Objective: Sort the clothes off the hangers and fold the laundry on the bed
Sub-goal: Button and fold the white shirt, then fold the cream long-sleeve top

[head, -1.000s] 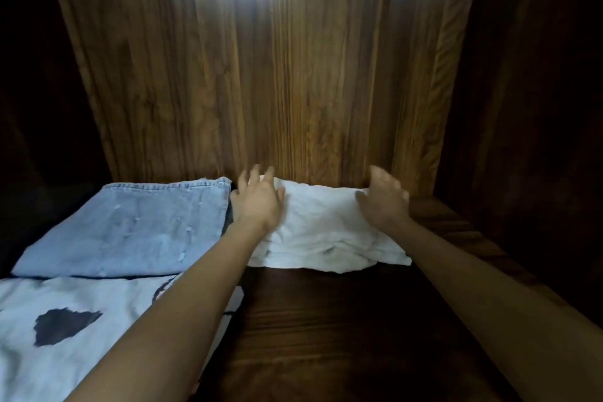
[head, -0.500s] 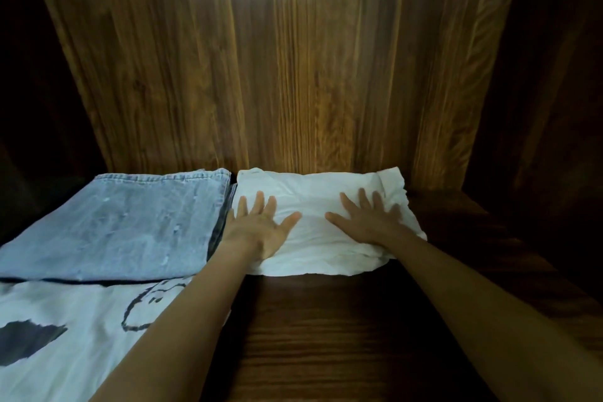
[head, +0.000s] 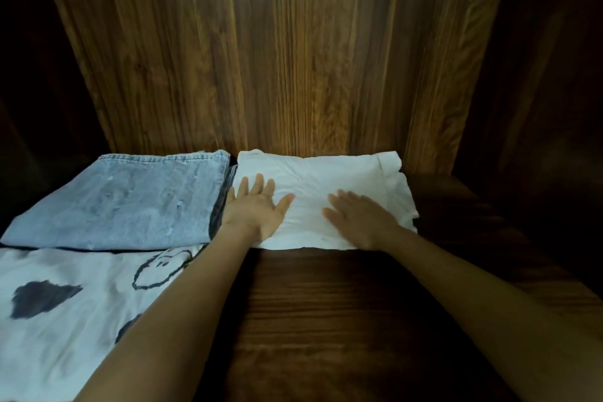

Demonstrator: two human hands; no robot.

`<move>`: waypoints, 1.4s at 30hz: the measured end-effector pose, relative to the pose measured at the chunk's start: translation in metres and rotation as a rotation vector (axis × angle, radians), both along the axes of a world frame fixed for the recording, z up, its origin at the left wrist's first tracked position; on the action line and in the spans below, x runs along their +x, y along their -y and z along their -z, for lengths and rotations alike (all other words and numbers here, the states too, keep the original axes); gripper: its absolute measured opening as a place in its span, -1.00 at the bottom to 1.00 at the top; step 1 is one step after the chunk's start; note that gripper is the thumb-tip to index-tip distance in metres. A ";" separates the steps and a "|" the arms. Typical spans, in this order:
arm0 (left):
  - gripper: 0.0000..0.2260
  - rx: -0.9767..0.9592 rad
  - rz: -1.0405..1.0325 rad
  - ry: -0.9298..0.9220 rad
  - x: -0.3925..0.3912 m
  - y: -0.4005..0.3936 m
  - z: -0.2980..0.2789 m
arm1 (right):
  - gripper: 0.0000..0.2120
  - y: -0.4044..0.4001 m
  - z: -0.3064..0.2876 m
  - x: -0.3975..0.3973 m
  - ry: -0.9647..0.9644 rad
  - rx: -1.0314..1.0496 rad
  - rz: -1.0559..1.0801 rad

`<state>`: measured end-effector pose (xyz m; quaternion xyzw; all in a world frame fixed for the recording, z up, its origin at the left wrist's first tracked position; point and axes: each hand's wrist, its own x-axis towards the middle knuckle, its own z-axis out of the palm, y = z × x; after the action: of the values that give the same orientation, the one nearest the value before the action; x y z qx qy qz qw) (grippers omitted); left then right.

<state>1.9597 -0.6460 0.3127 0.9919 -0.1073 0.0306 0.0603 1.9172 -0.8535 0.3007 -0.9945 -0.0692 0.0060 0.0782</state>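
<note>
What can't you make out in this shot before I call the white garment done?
- White garment: type unclear; folded, and the left hand and right hand cover its front.
- Printed cloth: cut by the left and bottom edges, partly behind the left forearm.
- Shelf sides: too dark.

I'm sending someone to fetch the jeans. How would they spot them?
Look at the wooden back panel of the shelf. Against its foot, left side, lie the folded jeans. They are pale blue denim, while the cloth beside them and the printed shirt in front are white.
</note>
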 end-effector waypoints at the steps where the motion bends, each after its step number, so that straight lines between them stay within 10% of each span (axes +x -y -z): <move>1: -0.35 0.004 0.003 -0.017 -0.002 -0.001 -0.001 | -0.44 0.011 -0.003 -0.007 -0.025 -0.004 0.068; 9: -0.60 -0.206 0.285 0.115 -0.056 0.018 -0.042 | -0.67 0.027 -0.037 -0.118 0.195 0.324 0.388; 16: -0.72 -0.189 0.910 0.057 -0.204 0.071 -0.042 | -0.79 0.000 -0.021 -0.308 0.319 0.159 0.724; 31: -0.77 0.074 1.886 0.082 -0.682 0.099 0.026 | -0.76 -0.141 0.035 -0.831 0.168 -0.026 1.629; 42: -0.67 0.243 2.511 0.071 -1.136 -0.028 0.080 | -0.80 -0.387 0.106 -1.241 0.096 0.050 2.387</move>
<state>0.8240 -0.6183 0.2327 0.2046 -0.9773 -0.0312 -0.0464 0.6765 -0.4666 0.1946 -0.4281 0.8957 -0.1091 0.0511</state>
